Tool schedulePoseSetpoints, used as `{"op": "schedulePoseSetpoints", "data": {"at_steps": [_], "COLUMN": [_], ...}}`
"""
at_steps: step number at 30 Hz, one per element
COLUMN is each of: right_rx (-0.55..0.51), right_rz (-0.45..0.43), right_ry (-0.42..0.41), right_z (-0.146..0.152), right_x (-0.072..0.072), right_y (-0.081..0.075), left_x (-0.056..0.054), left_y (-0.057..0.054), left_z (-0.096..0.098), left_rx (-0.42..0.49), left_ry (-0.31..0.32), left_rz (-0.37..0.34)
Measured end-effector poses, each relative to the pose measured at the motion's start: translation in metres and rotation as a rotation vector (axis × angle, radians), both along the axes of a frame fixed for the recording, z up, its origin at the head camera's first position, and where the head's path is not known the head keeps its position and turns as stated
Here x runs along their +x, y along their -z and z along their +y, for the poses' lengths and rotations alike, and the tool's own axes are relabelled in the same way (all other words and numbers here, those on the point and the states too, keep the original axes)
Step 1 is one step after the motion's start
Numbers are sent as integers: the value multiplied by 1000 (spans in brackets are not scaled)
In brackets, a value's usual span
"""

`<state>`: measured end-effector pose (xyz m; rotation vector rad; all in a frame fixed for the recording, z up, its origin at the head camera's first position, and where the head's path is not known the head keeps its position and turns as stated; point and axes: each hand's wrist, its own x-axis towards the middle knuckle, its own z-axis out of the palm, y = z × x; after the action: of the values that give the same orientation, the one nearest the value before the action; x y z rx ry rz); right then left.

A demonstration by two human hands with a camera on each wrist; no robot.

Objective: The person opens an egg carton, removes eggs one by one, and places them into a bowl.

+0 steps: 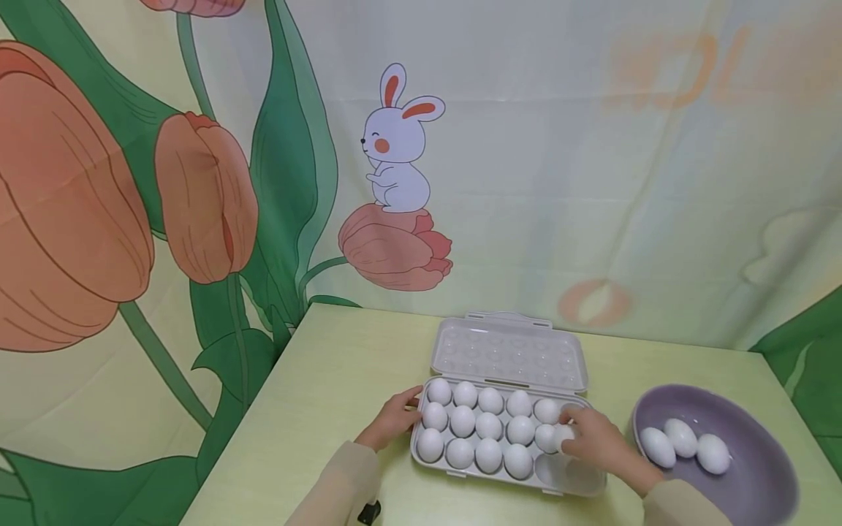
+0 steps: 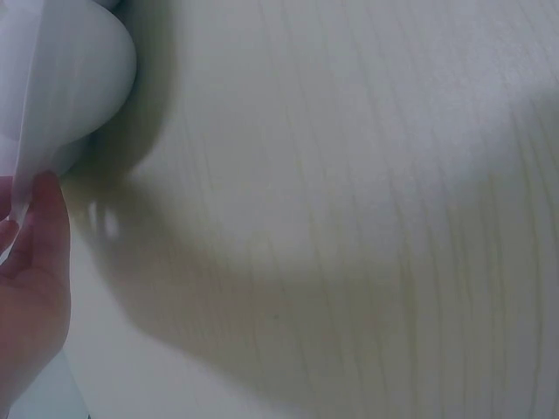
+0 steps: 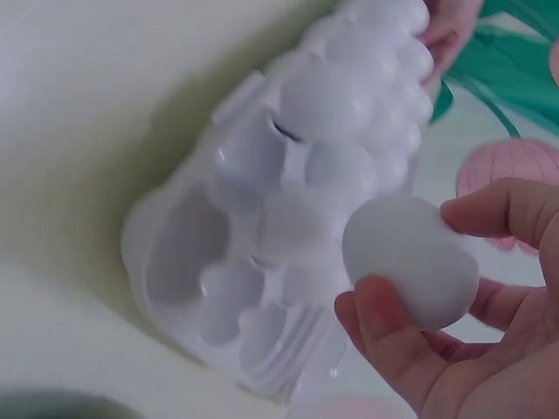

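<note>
A white egg carton (image 1: 460, 473) stands on the table with its lid (image 1: 509, 354) folded back and several white eggs (image 1: 489, 426) in its cups. My left hand (image 1: 393, 418) grips the carton's left end; in the left wrist view, the fingers (image 2: 54, 231) lie against its thin rim. Over the carton's right end, my right hand (image 1: 595, 438) pinches a white egg (image 3: 410, 260) between thumb and fingertips. Below that egg, bare cups (image 3: 188, 249) show in the right wrist view. Part of the right end is hidden behind the hand in the head view.
Right of the carton, close to my right forearm, is a purple bowl (image 1: 756, 453) holding three white eggs (image 1: 681, 438). The pale table (image 1: 316, 380) meets a printed cloth backdrop (image 1: 526, 183) with tulips and a rabbit.
</note>
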<state>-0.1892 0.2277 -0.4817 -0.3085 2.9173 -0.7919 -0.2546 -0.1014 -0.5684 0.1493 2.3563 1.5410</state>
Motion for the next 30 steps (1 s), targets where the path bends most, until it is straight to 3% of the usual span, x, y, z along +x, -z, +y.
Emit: {"op": "schedulePoseSetpoints", "data": {"at_steps": [4,9,18,23,30], "right_rx": [-81,-187,-270,-257,-177], "right_rz": [-45,-147,-232,-257,-281], "right_ry": [9,117,195,237,305], "right_z": [17,38,83,111,151], "right_x": [-4,-9,-15,-17,-20], "right_y": [-14,-29,-47,-48,-33], "left_x": [0,-1,-3,-3,-2], "left_y": [0,1,4,3,1], "left_z": [-1,-2,-3,-3,-3], "left_rx": [-2,-5,5,0,-5], "left_ry": [0,-4,-10,-10,-9], "left_rz": [1,-1,-4,-10,-6]}}
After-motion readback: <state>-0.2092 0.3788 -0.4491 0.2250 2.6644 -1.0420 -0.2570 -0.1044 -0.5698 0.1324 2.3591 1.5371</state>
